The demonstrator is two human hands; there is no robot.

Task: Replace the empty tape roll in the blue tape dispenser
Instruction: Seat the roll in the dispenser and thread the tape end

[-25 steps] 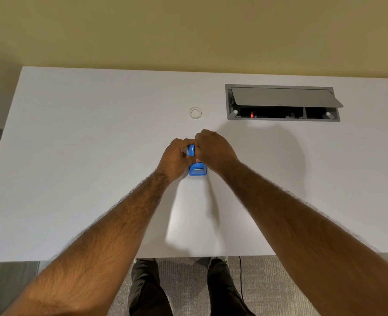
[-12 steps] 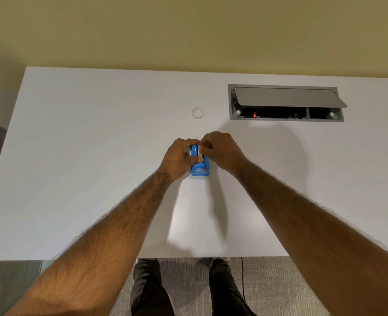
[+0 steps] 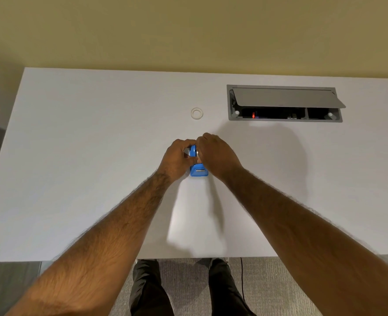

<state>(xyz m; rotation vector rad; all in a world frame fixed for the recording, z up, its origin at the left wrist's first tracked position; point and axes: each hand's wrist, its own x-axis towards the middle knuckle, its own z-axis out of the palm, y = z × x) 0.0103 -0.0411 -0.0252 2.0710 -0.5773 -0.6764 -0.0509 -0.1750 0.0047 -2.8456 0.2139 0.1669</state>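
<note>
The blue tape dispenser (image 3: 198, 171) stands on the white table (image 3: 74, 156), its cutter end toward me. My left hand (image 3: 176, 159) grips its left side, fingers curled over the top. My right hand (image 3: 215, 154) closes on the right side, fingertips at the dispenser's upper part, where a pale roll edge shows between the fingers. Most of the dispenser's top is hidden by both hands. A small clear, nearly empty tape roll ring (image 3: 197, 113) lies flat on the table beyond the hands, untouched.
A grey cable box (image 3: 284, 103) with its lid propped open is set into the table at the back right. The table's near edge runs just above my legs, and a yellow wall rises behind the far edge.
Both hands stay on the dispenser. My right hand has shifted slightly up and left over its top; the dispenser itself has barely moved.
</note>
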